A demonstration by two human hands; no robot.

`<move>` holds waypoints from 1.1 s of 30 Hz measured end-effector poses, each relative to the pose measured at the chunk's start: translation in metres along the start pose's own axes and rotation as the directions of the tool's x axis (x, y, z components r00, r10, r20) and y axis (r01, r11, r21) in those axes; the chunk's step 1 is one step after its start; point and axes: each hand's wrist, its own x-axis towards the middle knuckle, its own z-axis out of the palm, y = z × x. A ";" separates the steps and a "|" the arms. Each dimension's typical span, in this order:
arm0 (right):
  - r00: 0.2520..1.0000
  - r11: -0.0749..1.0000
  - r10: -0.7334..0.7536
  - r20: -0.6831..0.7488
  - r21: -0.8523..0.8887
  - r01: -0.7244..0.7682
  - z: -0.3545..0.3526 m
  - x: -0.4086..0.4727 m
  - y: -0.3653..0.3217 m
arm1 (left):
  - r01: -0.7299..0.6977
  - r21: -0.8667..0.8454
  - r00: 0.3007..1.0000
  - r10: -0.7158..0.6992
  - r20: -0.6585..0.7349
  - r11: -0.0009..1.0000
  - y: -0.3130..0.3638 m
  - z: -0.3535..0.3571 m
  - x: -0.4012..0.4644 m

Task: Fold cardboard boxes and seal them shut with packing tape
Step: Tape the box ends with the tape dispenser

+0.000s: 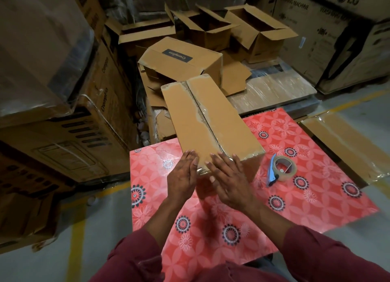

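Observation:
A long brown cardboard box lies on the red flowered table, its top flaps closed and clear tape running along the centre seam. My left hand presses flat with straight fingers on the box's near left corner. My right hand lies flat over the near end of the seam, fingers spread, thumb down the front face. A tape dispenser with a blue handle and a roll of clear tape rests on the table just right of the box, touched by neither hand.
Several open, unsealed boxes and a closed Crompton box stand behind the table. Large appliance cartons wall the left side, and LG cartons the right. A flat wrapped carton lies at the table's right edge.

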 end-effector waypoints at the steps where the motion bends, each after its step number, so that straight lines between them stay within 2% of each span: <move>1: 0.999 0.999 0.002 -0.040 0.034 -0.001 -0.008 -0.002 0.002 | 0.091 -0.085 0.995 -0.094 -0.024 0.992 0.004 -0.003 0.000; 4: 0.971 0.987 0.139 -0.195 0.106 -0.120 -0.035 -0.006 0.023 | 0.344 -0.257 0.913 -0.385 -0.131 0.903 0.021 -0.013 0.006; 7: 0.893 0.916 0.368 -0.259 0.264 -0.301 -0.059 0.003 0.058 | 0.568 -0.422 0.761 -0.646 -0.060 0.707 0.036 -0.019 0.017; 9: 0.822 0.817 0.529 -0.210 0.386 -0.428 -0.070 0.015 0.080 | 0.618 -0.526 0.692 -0.722 0.011 0.584 0.033 -0.018 0.024; 12: 0.721 0.627 0.692 0.022 0.477 -0.616 -0.077 0.035 0.111 | 0.633 -0.658 0.609 -0.788 0.096 0.409 0.026 -0.012 0.036; 17: 0.690 0.473 0.646 0.327 0.537 -0.698 -0.072 0.064 0.153 | 0.670 -0.650 0.544 -0.833 0.103 0.358 0.037 -0.011 0.055; 20: 0.662 0.375 0.556 0.503 0.559 -0.740 -0.069 0.072 0.167 | 0.765 -0.538 0.489 -0.863 0.127 0.354 0.044 -0.002 0.057; 22: 0.651 0.332 0.484 0.584 0.566 -0.755 -0.064 0.071 0.175 | 0.785 -0.486 0.486 -0.868 0.102 0.383 0.053 0.004 0.059; 24: 0.704 0.377 0.395 0.591 0.594 -0.711 -0.059 0.066 0.182 | 0.793 -0.489 0.455 -0.887 0.081 0.363 0.060 0.009 0.060; 26: 0.742 0.466 0.341 0.578 0.581 -0.667 -0.058 0.057 0.186 | 0.803 -0.464 0.466 -0.880 0.096 0.375 0.069 0.012 0.062; 30: 0.746 0.589 0.309 0.590 0.497 -0.637 -0.070 0.046 0.182 | 0.827 -0.299 0.507 -0.861 0.029 0.476 0.085 0.009 0.060; 33: 0.737 0.682 0.291 0.611 0.407 -0.607 -0.076 0.035 0.154 | 0.879 -0.101 0.465 -0.885 -0.033 0.466 0.085 -0.014 0.066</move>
